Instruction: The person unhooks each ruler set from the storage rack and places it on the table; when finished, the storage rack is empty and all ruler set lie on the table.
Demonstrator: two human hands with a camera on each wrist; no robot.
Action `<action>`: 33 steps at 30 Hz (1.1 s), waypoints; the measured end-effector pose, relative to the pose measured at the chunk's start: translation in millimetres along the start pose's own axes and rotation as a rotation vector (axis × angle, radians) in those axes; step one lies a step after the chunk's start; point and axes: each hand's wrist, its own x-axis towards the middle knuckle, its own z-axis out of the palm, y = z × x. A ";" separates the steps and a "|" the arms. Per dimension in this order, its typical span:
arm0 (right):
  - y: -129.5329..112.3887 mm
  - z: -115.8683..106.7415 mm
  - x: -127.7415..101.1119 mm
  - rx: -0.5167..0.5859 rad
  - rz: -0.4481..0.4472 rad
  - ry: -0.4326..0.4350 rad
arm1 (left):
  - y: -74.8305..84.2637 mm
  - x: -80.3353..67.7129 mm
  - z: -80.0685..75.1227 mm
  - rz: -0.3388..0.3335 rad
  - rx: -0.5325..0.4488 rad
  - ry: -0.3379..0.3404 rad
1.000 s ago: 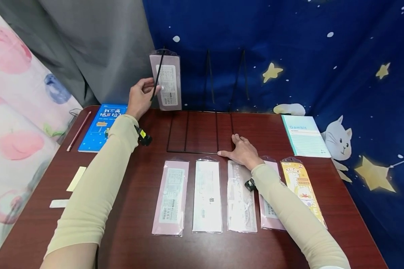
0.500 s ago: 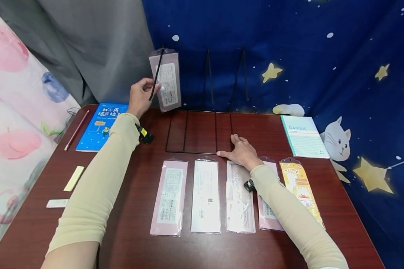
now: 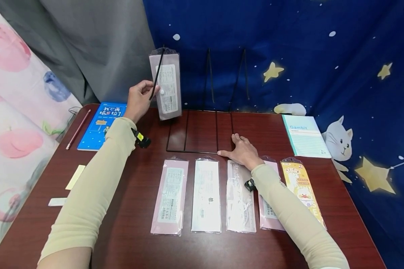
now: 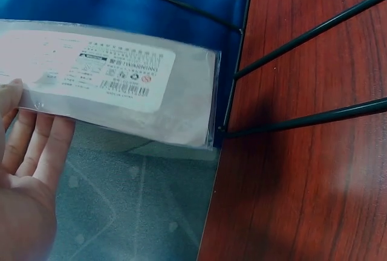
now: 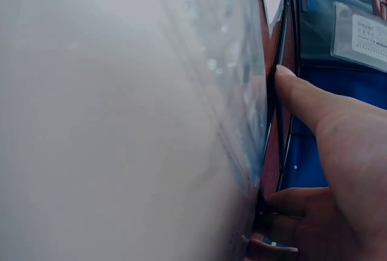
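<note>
At the back left, my left hand [image 3: 139,99] pinches the edge of a pink flat package [image 3: 170,87] in clear plastic. This package hangs upright by its top from the left hook [image 3: 157,73] of a black wire rack [image 3: 202,152]; in the left wrist view its printed white label [image 4: 130,77] faces the camera. My right hand [image 3: 244,151] rests on the front right of the rack's base with fingers spread, its thumb [image 5: 293,83] against the wire. A clear package [image 3: 240,209] lies right beneath that wrist. Part of the right hand's fingers is hidden in the right wrist view.
More packages lie in a row: a pink one [image 3: 168,198], a white one [image 3: 206,198], another pink one [image 3: 269,213] partly under the right sleeve, and a yellow one [image 3: 303,186]. A blue book [image 3: 99,127], pencil [image 3: 78,130] and notebook [image 3: 305,135] lie near the table's sides.
The lower end of the hanging pink package has come down and slightly forward, with my left hand still pinching it. My right hand has stayed on the rack's base.
</note>
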 end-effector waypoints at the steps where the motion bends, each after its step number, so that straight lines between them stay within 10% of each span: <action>1: 0.0 0.1 0.0 -0.001 0.000 0.000 | 0.1 -0.9 -0.3 0.001 -0.004 -0.003; 33: -1.4 -1.5 -3.8 0.011 -0.011 0.005 | -7.5 -50.7 -6.7 -0.005 -0.098 -0.098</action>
